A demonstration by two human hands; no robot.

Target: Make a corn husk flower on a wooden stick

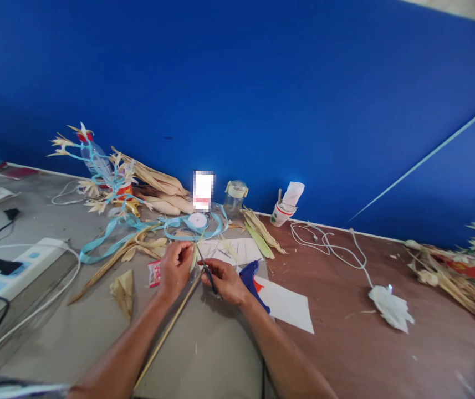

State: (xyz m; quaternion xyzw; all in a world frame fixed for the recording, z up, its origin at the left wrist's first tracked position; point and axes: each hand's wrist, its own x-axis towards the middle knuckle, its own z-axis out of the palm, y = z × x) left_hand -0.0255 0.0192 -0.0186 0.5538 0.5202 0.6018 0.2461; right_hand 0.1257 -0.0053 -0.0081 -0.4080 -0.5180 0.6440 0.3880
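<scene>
My left hand is closed in a pinch on a narrow pale leaf strip that stands up between my two hands. My right hand is wrapped round small dark-handled scissors, whose blades point toward the strip. A long thin wooden stick runs from under my hands down toward the table's near edge. A blue glue gun lies just right of my right hand, partly on white paper sheets.
Dried husk leaves and light blue ribbon lie heaped at the back left round a plastic bottle. A glass jar, a paper cup, a white cable, a power strip and dried stalks surround the work spot.
</scene>
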